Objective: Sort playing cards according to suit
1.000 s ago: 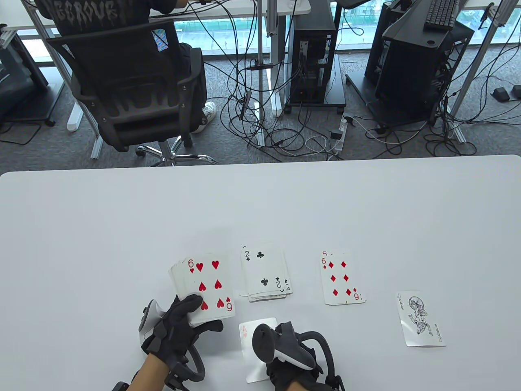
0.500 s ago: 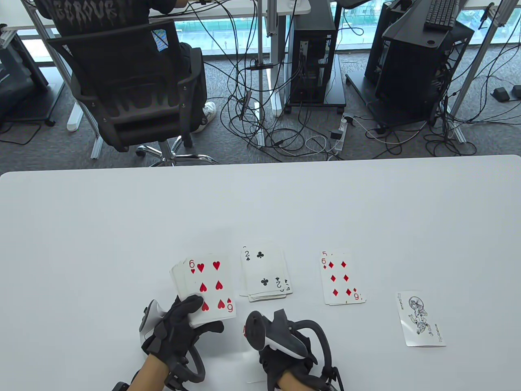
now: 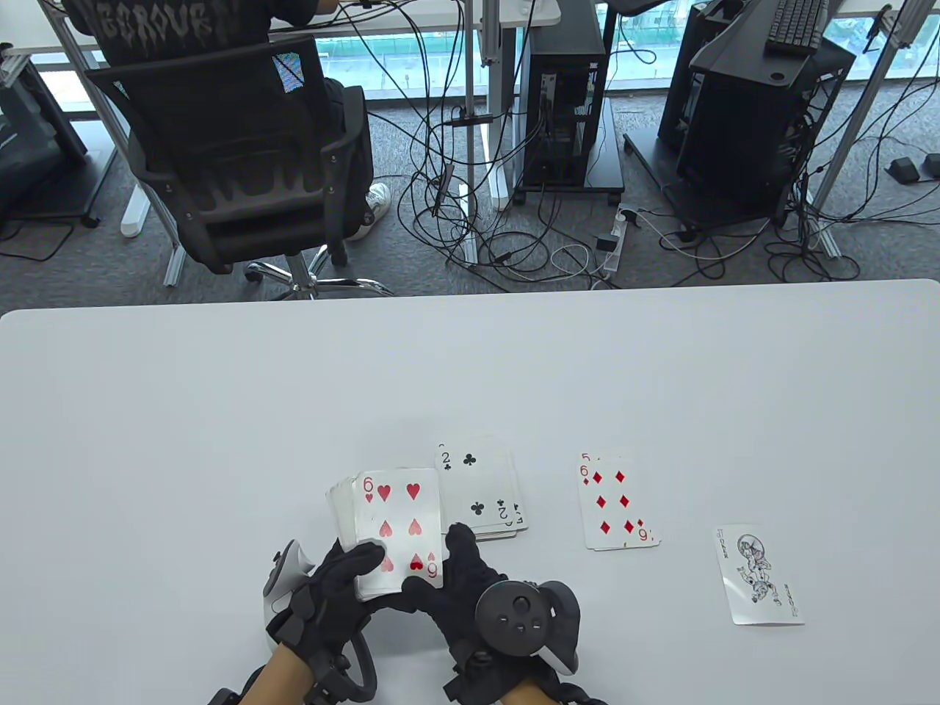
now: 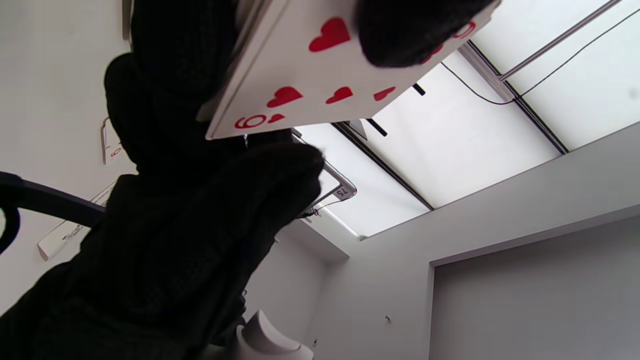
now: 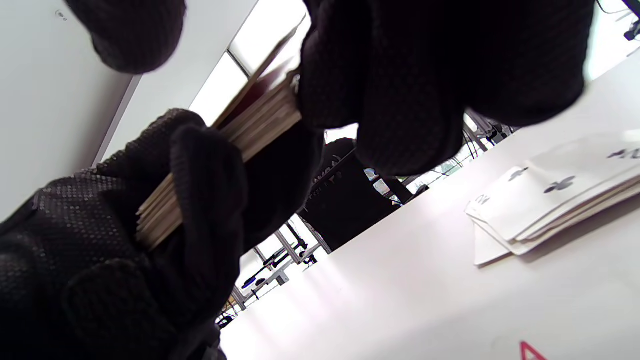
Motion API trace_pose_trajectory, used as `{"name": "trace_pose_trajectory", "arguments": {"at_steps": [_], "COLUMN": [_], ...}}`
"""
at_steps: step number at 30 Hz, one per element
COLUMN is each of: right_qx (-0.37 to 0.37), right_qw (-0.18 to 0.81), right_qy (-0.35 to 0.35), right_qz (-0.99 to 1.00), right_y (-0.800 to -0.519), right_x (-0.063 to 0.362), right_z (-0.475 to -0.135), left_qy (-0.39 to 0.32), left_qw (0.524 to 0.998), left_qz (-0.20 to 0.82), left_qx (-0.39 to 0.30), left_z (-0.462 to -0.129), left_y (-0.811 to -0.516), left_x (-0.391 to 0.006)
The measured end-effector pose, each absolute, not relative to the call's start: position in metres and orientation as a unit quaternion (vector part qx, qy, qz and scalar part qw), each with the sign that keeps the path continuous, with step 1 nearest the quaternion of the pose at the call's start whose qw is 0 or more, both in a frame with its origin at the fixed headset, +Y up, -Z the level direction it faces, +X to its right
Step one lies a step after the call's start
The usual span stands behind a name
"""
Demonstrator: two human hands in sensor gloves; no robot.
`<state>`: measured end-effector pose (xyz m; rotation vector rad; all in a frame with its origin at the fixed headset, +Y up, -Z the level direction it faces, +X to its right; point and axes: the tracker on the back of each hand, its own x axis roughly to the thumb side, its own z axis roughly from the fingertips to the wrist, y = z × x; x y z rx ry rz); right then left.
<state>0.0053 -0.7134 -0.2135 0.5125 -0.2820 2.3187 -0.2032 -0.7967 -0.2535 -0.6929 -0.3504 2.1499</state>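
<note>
The L hand (image 3: pixel 330 587) grips the deck (image 3: pixel 393 529) from below, thumb on the face, so the 6 of hearts shows on top. The R hand (image 3: pixel 470 587) has come over to the deck's right edge, with fingers (image 3: pixel 463 547) curled on it and touching the top card. It's prob. set to pull that card off; the grip isn't clear enough to say more. The deck sits between both hands, just above the table (image 3: pixel 220 411). The piles lie face up so suits show: clubs (image 3: pixel 477 492) just beside, diamonds (image 3: pixel 613 503) further right, joker (image 3: pixel 760 576) far right.
</note>
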Motion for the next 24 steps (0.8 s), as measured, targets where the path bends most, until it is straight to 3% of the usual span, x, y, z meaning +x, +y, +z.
{"name": "trace_pose_trajectory", "arguments": {"at_steps": [7,13,24], "right_qx": [0.185,0.164,0.145], "right_qw": [0.322,0.412,0.411], "right_qy": [-0.159,-0.146,-0.171], "right_qz": [0.915,0.885,0.884], "right_y": [-0.713,-0.715,-0.711], "right_x": [0.008,0.018,0.029], "right_z": [-0.211,-0.213,-0.214], "left_qy": [-0.165,-0.172,-0.177], "left_qw": [0.415,0.417,0.415], "left_qz": [0.844,0.839,0.839], "left_qx": [-0.295,-0.304,-0.303], "left_z": [-0.250,-0.249,-0.249], "left_y": [-0.794,-0.794,-0.793], "left_x": [-0.194,-0.193,-0.192]}}
